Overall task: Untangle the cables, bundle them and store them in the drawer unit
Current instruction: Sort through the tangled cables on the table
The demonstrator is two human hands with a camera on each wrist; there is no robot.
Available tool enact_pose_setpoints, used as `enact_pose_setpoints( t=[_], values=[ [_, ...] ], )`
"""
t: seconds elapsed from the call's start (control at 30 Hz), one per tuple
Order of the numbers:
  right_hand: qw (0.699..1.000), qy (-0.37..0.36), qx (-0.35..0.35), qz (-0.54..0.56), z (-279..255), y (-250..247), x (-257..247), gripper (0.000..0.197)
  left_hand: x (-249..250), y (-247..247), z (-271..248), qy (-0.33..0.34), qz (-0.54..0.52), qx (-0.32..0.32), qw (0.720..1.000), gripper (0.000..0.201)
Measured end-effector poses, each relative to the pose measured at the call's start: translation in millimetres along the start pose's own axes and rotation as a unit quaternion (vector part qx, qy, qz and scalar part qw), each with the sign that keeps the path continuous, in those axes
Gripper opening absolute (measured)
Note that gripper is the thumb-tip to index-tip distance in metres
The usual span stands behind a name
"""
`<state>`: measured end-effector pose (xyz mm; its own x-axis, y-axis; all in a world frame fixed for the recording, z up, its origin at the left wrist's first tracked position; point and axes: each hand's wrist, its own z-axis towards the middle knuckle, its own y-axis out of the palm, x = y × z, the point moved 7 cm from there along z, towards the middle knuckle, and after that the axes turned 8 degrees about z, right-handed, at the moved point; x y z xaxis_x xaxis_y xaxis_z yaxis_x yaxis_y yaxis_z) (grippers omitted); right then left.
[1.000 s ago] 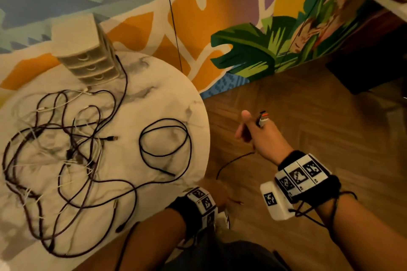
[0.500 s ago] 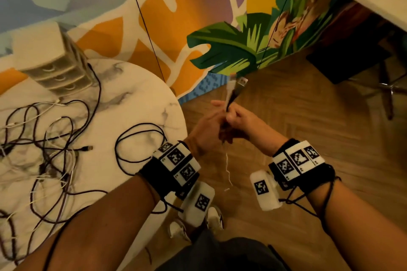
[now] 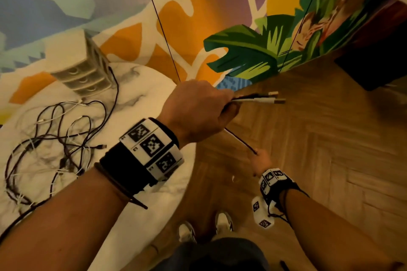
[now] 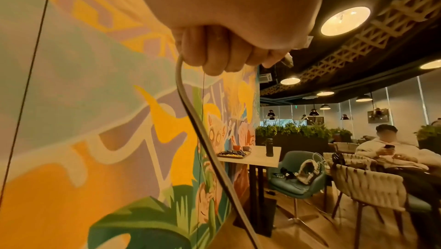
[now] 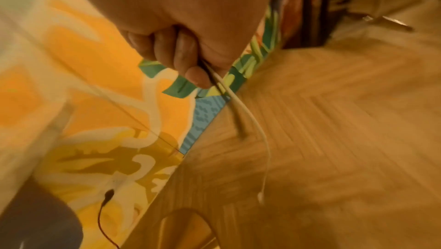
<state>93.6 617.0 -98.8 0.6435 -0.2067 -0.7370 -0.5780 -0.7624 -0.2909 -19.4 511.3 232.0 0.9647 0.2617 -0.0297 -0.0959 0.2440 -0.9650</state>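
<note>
My left hand [image 3: 199,105] is raised beside the round table, fist closed round a black and a white cable; their plug ends [image 3: 276,98] stick out to the right. The same cables [image 4: 190,113] drop from the curled fingers [image 4: 210,53] in the left wrist view. Lower down over the floor, my right hand [image 3: 258,159] grips the same pair, pulled taut [image 3: 240,142] between the hands. In the right wrist view the white cable [image 5: 248,113] trails from the fingers [image 5: 186,58] to a loose end. A tangle of dark and white cables [image 3: 57,143] lies on the marble table [image 3: 141,86]. The beige drawer unit [image 3: 79,66] stands at its far edge, drawers closed.
A painted mural wall [image 3: 198,6] runs behind the table. Wood herringbone floor [image 3: 330,149] spreads to the right, with a dark table base [image 3: 374,66] at the upper right. My shoes [image 3: 204,226] are below. Chairs and a seated person [image 4: 391,151] show in the left wrist view.
The hands were together at the plug ends. Now the left hand has risen with the plugs, and the right hand has slid down along the cables, stretching them taut.
</note>
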Motion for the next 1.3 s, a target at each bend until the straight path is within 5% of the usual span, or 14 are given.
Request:
enact_pose_setpoints(
  t=[0.1, 0.17, 0.23, 0.33, 0.5, 0.6, 0.7, 0.8, 0.87, 0.97, 1.1, 1.2, 1.3],
  values=[
    [0.988, 0.107, 0.009, 0.114, 12.2, 5.4, 22.8, 0.045, -11.5, -21.4, 3.7, -0.016, -0.005, 0.047, 0.999, 0.032],
    [0.986, 0.106, -0.024, 0.126, 19.3, 14.2, 23.9, 0.047, -23.9, -30.6, 2.9, -0.049, -0.008, 0.077, 0.996, 0.038],
    [0.996, 0.015, -0.064, -0.065, 16.4, 19.4, 12.5, 0.039, -34.6, -37.3, 1.2, -0.076, 0.002, 0.102, 0.992, 0.042],
    [0.916, -0.104, -0.111, -0.372, 4.1, 31.6, 6.2, 0.04, -42.9, -38.1, 1.5, -0.084, 0.003, 0.108, 0.991, 0.043],
    [0.867, -0.116, -0.141, -0.463, 5.6, 37.5, 20.2, 0.029, -34.0, -26.9, 3.0, -0.04, -0.123, 0.11, 0.985, 0.036],
    [0.86, -0.134, -0.133, -0.474, 2.9, 36.0, 16.8, 0.042, -35.0, -20.2, 2.5, -0.099, -0.306, 0.12, 0.939, 0.039],
    [0.893, -0.169, -0.15, -0.389, 0.7, 37.1, -3.5, 0.069, -34.2, 11.5, -2.1, -0.172, -0.483, 0.081, 0.855, 0.043],
    [0.943, -0.264, -0.172, -0.106, -26.9, 24.4, -64.5, 0.051, -20.7, 53.1, -11.9, -0.187, -0.594, 0.006, 0.783, 0.048],
    [0.94, -0.291, -0.169, 0.049, -58.6, 5.7, -112.9, 0.05, -11.1, 83.7, -22.0, -0.203, -0.601, -0.055, 0.771, 0.05],
    [0.89, -0.269, -0.296, 0.218, -106.9, 3.6, -163.0, 0.05, 1.0, 122.3, -39.9, -0.238, -0.601, -0.149, 0.749, 0.059],
    [0.909, -0.263, -0.315, 0.067, -127.8, 25.1, -174.8, 0.039, 17.8, 128.9, -52.2, -0.208, -0.519, -0.224, 0.798, 0.028],
    [0.924, -0.24, -0.288, 0.07, -123.8, 34.9, -169.9, 0.048, 20.6, 125.2, -58.6, -0.172, -0.454, -0.235, 0.842, 0.034],
    [0.94, -0.223, -0.233, 0.115, -116.0, 37.5, -163.7, 0.05, 14.6, 107.8, -63.0, -0.119, -0.3, -0.194, 0.926, 0.028]
  ],
)
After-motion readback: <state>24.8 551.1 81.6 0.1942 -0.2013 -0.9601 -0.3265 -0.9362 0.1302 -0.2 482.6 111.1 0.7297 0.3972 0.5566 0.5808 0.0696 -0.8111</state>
